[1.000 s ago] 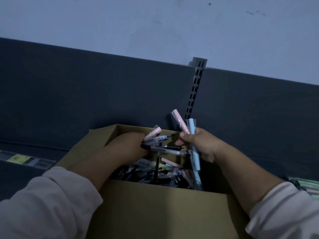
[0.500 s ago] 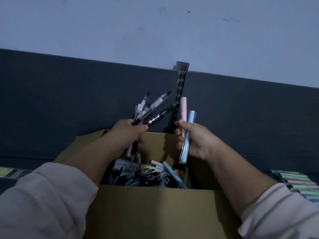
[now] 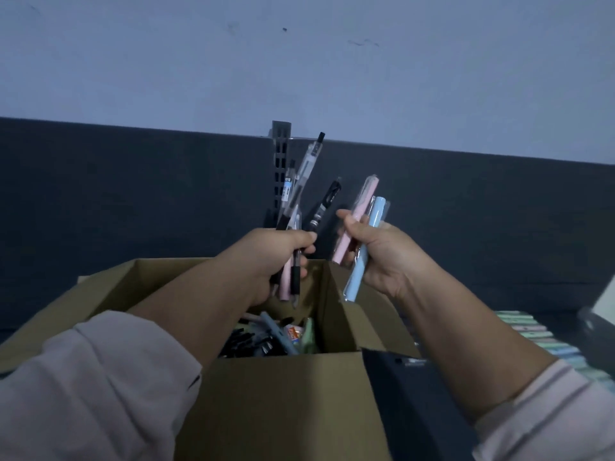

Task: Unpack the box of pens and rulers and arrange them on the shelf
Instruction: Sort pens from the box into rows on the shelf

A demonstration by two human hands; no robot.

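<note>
An open cardboard box [image 3: 279,400] stands in front of me, with several loose pens [image 3: 266,341] lying in its bottom. Above it my left hand [image 3: 273,257] grips a bunch of pens [image 3: 299,184], mostly clear and black ones plus a pink one, their ends pointing up. My right hand [image 3: 376,251] holds a pink pen [image 3: 357,214] and a light blue pen [image 3: 366,247] side by side, both in clear wrappers, tilted slightly right.
A dark shelf back panel [image 3: 133,194] with a slotted upright [image 3: 281,161] runs behind the box below a pale wall. At the right, pastel pens [image 3: 545,341] lie in a row on the shelf. A dark object [image 3: 409,394] sits at the box's right front corner.
Both hands have risen out of the box with their pens. The left hand's bunch has swung from lying across to pointing up. The view has shifted slightly.
</note>
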